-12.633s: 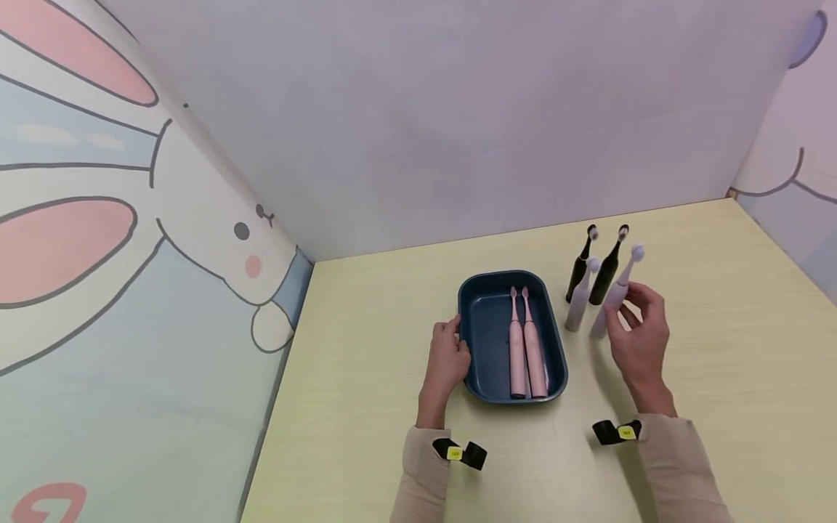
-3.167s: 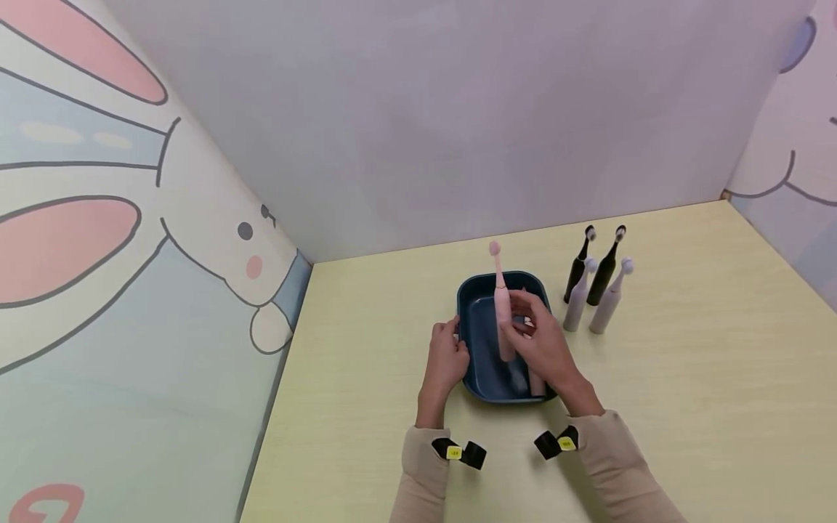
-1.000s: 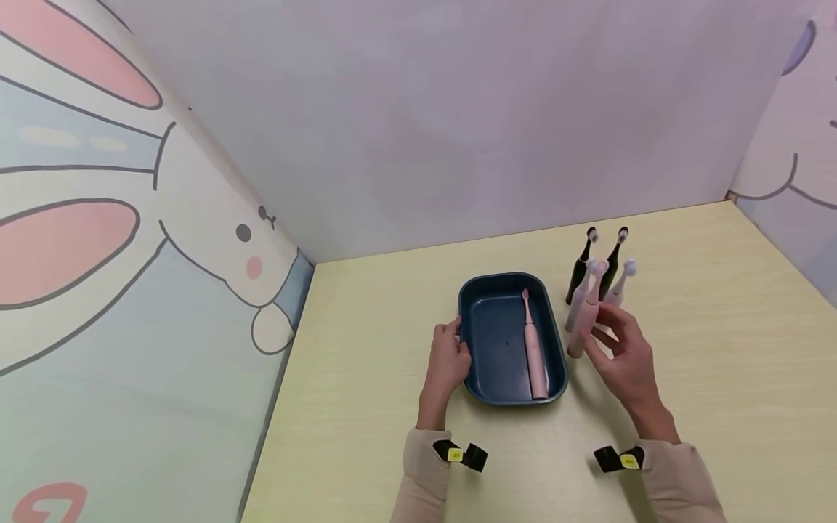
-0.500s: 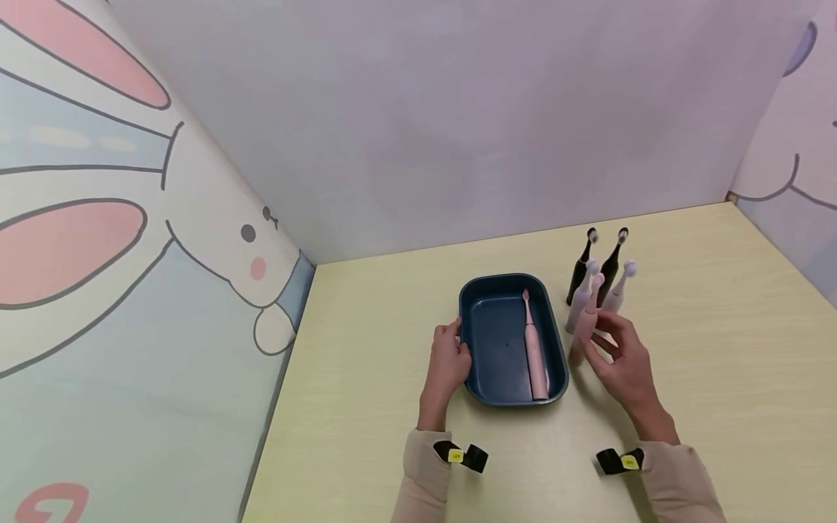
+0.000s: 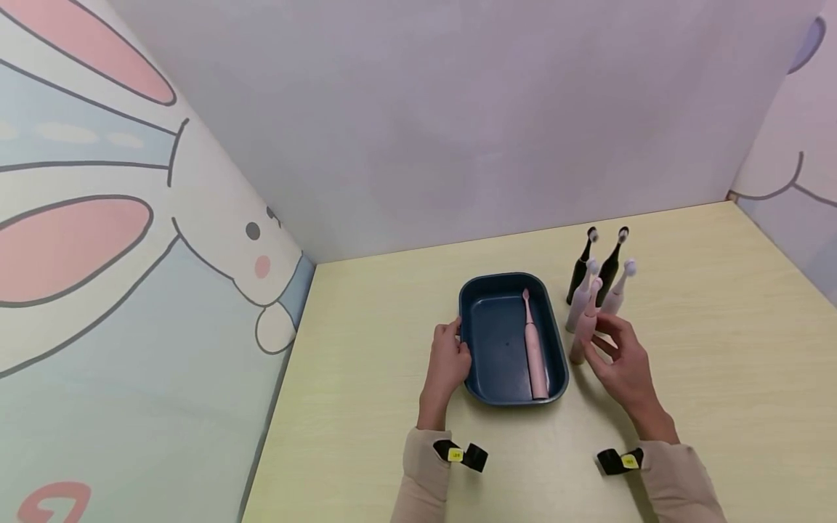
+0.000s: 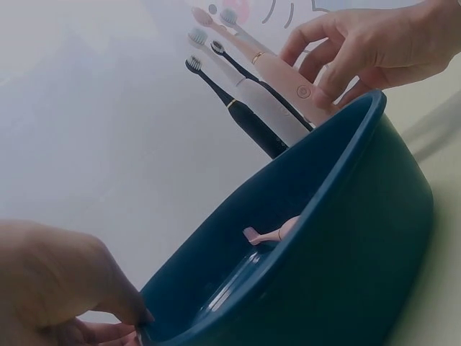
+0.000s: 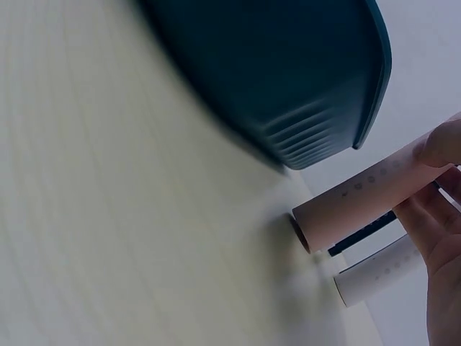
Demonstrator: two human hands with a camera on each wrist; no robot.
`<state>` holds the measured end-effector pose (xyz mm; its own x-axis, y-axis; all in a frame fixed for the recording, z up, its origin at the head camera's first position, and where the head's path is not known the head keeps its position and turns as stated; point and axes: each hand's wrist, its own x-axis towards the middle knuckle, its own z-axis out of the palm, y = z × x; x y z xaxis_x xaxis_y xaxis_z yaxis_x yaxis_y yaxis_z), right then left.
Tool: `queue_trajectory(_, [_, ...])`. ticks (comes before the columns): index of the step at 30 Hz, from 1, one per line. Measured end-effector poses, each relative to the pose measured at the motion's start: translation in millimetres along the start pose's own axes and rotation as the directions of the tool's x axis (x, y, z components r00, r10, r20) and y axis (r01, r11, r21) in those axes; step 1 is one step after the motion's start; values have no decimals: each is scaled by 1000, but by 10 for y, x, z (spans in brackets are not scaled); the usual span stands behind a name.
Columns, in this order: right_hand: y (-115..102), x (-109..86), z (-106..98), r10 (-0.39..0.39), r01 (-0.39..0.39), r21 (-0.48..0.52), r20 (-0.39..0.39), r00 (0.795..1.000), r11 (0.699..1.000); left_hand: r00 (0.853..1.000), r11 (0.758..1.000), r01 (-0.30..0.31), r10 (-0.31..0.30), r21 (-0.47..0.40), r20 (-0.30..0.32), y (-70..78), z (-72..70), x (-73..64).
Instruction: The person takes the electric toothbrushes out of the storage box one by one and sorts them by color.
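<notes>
My right hand (image 5: 621, 363) pinches a pink electric toothbrush (image 5: 584, 335), head up, just right of the tray. In the right wrist view its base (image 7: 306, 229) is close to the tabletop; contact is hard to tell. Behind it stand two white electric toothbrushes (image 5: 577, 309) and two black electric toothbrushes (image 5: 579, 274), all upright. A second pink electric toothbrush (image 5: 535, 356) lies along the right side inside the dark blue tray (image 5: 484, 398). My left hand (image 5: 447, 361) grips the tray's left rim, fingers at the edge in the left wrist view.
The pale wooden table (image 5: 366, 363) meets a plain whitish wall (image 5: 458, 145) at the back. A wall with a cartoon rabbit (image 5: 222, 218) borders it on the left, and another printed wall (image 5: 778, 160) on the right.
My right hand has let go of a white toothbrush, lifted one pink toothbrush out of the tray and carried it right, then lowered it before the white ones. The left hand stays put.
</notes>
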<state>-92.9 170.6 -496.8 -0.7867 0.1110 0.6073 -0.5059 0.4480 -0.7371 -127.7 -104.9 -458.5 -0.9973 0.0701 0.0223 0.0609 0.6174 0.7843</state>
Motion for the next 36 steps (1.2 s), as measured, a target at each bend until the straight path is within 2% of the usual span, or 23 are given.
queue_trajectory(13, [15,4,-11,23,-23,7,13,1000,1000,1000,1000,10,-10,6,2,0,10,17])
queue_trajectory(20, [-303,74,-29,-16,16,19,12,1000,1000,1000,1000,5,-5,13,0,4,20,25])
queue_trajectory(22, [-334,77,-30,-21,21,35,2,1000,999,1000,1000,7,-7,17,1,6,21,26])
queue_trajectory(31, [-33,-4,-11,9,-9,44,-14,1000,999,1000,1000,8,-8,18,0,8,18,23])
queue_trajectory(36, [-20,-16,-22,5,-4,25,-7,1000,1000,1000,1000,0,0,14,-1,4,18,25])
